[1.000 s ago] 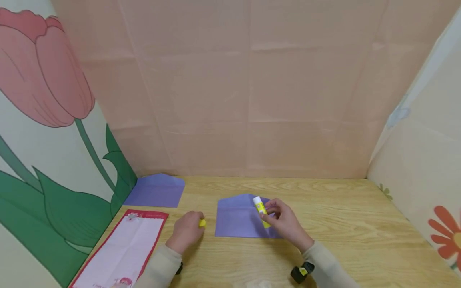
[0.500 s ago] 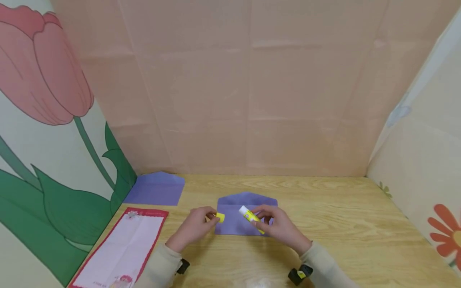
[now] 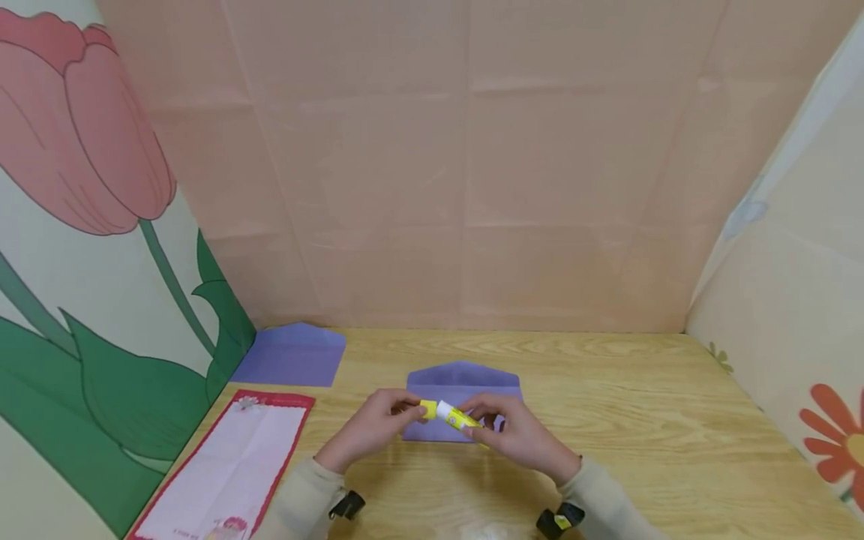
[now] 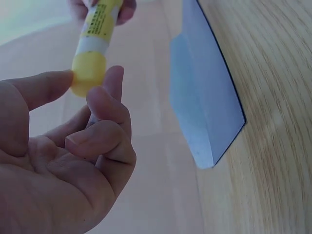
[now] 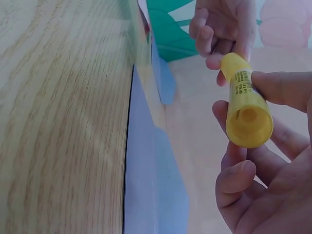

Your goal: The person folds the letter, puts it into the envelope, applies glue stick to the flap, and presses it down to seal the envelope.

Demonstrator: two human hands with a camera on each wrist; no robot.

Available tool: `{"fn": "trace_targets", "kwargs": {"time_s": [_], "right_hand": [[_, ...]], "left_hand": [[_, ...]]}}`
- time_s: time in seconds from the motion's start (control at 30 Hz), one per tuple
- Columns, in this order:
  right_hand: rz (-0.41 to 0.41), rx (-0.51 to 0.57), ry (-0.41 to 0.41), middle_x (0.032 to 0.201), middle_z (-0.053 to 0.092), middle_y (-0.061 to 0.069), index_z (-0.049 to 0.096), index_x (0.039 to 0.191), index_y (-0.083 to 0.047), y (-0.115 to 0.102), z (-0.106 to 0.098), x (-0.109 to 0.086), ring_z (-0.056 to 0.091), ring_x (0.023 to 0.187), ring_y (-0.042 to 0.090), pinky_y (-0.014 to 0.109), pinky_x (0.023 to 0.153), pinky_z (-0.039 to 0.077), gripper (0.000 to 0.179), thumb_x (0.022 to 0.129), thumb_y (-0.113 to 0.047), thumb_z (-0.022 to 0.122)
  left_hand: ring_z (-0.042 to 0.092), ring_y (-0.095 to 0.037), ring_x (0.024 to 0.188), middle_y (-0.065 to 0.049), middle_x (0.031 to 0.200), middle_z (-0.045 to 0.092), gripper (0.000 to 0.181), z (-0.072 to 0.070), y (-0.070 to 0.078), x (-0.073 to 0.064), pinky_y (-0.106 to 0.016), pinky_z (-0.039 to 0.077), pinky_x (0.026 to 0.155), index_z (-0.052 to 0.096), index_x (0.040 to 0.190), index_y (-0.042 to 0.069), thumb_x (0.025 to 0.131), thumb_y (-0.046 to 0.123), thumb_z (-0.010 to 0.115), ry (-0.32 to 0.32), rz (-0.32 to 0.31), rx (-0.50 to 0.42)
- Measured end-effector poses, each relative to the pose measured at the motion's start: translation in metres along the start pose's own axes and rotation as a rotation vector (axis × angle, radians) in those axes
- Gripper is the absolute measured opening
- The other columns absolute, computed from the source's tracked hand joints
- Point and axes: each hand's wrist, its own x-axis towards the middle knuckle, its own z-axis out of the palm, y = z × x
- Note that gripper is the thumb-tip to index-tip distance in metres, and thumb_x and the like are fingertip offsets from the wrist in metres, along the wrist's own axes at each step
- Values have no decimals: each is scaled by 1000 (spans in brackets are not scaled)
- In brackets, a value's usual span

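Note:
My left hand (image 3: 378, 420) pinches a yellow cap (image 4: 89, 73) between thumb and fingers. A yellow and white glue stick (image 3: 459, 417) is held in my right hand (image 3: 523, 431), tilted with its white end toward the cap. The left wrist view has the cap at the white end of the glue stick; I cannot tell how far over it the cap sits. The right wrist view looks into the stick's hollow yellow base (image 5: 249, 127). Under both hands a purple envelope (image 3: 466, 375) lies on the table with its flap open, partly hidden by the fingers.
Another purple envelope (image 3: 290, 360) lies at the back left of the wooden table (image 3: 641, 420). In front of it is a white sheet with a red border (image 3: 229, 457). A pink-brown sheet (image 3: 466, 187) forms the back wall, and flower-printed panels stand at both sides.
My left hand has moved right with the cap. The right hand has shifted slightly left and tilted the glue stick further over, bringing its white end to the cap.

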Motion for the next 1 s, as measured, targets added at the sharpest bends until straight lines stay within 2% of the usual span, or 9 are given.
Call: {"fn": "trace_targets", "kwargs": {"time_s": [0.2,0.37,0.6,0.83,1.0], "right_hand": [[-21,1,-3,92,72,-4,72,108,-18,-1,2,0,62,76,13,27,64,48,18,90,-20,75],[-21,-1,-8,94,72,-4,73,108,-19,-1,1,-1,62,77,10,27,63,47,19,90,-22,75],[-16,-9,-32,93,72,-5,74,109,-21,-3,-3,-2,61,77,9,26,61,45,19,90,-24,75],[-37,-13,-51,94,72,-6,74,109,-21,-7,-3,-2,61,78,12,25,61,46,19,90,-25,75],[-27,-13,-44,94,72,-4,73,109,-21,-8,-1,-2,61,78,10,25,61,46,19,90,-25,75]], "left_hand": [[63,-31,81,-13,100,74,29,2,1,0,-37,54,66,69,116,1,101,25,60,-13,-15,-33],[62,-29,78,-11,98,75,28,2,1,1,-35,53,65,71,113,3,101,26,60,-23,-19,-40],[65,-32,85,-3,94,74,24,2,1,1,-37,54,69,73,111,6,100,25,63,-36,1,-40],[66,-35,93,-1,95,73,26,5,1,2,-26,51,67,73,112,4,99,24,65,-51,27,-64],[67,-36,94,-2,95,73,25,8,1,1,-28,55,70,73,111,3,98,23,66,-34,37,-76]]}}
